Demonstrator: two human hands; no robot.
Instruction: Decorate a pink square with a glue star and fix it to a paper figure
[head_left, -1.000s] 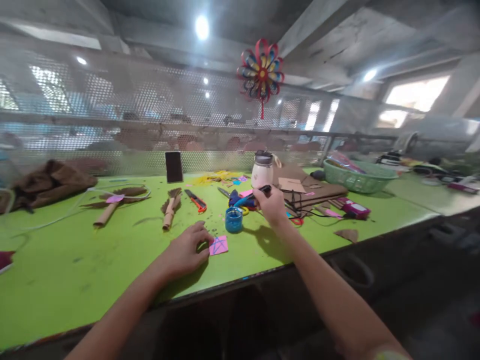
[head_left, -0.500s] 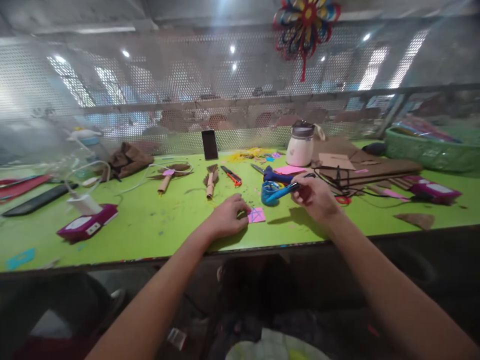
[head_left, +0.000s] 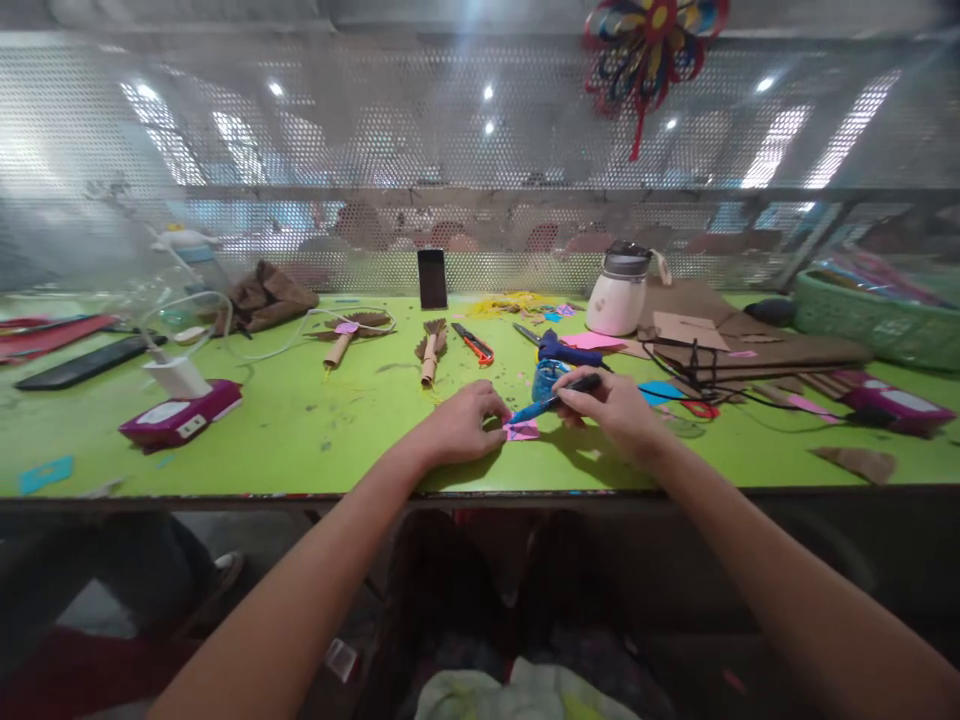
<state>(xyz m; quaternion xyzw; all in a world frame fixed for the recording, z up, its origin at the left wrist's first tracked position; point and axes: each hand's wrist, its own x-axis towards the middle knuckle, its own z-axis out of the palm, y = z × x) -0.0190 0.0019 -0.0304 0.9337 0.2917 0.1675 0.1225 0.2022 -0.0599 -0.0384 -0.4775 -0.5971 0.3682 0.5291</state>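
Note:
My right hand (head_left: 611, 410) grips a blue marker (head_left: 541, 408) with a black end, slanted down to the left. Its tip is at a small pink paper square (head_left: 525, 431) that carries blue lines. At the left edge of that square, the thumb and fingers of my left hand (head_left: 466, 425) pinch or press the paper against the green table; the fingertips partly cover it. Just behind the marker stands a blue round holder (head_left: 550, 378), and a dark blue glue gun (head_left: 568, 350) leans there.
Behind my hands lie an orange utility knife (head_left: 474, 345), brown paper pieces with rolled stems (head_left: 429, 360) and a propped phone (head_left: 432, 279). A white jar (head_left: 616, 295), brown paper sheets (head_left: 787, 335), cables and a green basket (head_left: 874, 320) fill the right. Purple power strips (head_left: 181, 415) sit at both sides.
My right hand has lowered the marker, bringing its tip down and left to the pink paper. My left hand stays at the paper's edge. The camera view has shifted slightly.

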